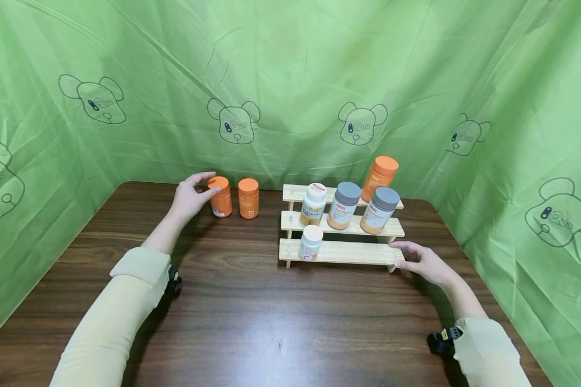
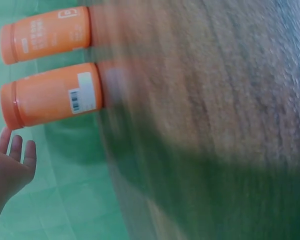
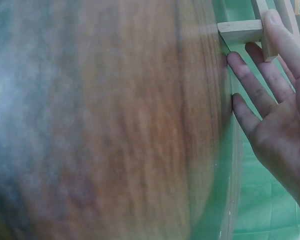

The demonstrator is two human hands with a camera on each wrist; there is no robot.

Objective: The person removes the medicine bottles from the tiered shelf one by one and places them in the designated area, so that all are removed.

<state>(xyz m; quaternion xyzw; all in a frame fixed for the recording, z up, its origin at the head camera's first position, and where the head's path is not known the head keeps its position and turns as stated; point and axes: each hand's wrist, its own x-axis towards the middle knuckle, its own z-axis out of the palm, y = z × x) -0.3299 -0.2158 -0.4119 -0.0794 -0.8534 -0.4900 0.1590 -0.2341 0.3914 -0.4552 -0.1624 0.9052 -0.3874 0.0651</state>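
Note:
At the back left, my left hand [image 1: 190, 197] reaches around the lid of an orange bottle [image 1: 221, 201], with its thumb in front and its fingers loosely extended. That bottle stands upright; in the left wrist view its barcode label shows, and the fingertips [image 2: 5, 137] are right at the lid. A second orange bottle [image 1: 249, 200] stands just to its right. My right hand [image 1: 428, 263] holds the right end of the lowest step of a three-tier wooden rack [image 1: 353, 252], thumb in front and fingers behind.
On the rack's top step is an orange-lidded bottle [image 1: 380, 177]. The middle step bears a white bottle [image 1: 313, 204] and two grey-lidded bottles [image 1: 345, 205]. A small white bottle [image 1: 311, 243] stands at the lowest step's left. Green cloth [image 1: 290, 80] surrounds the brown table [image 1: 271, 317].

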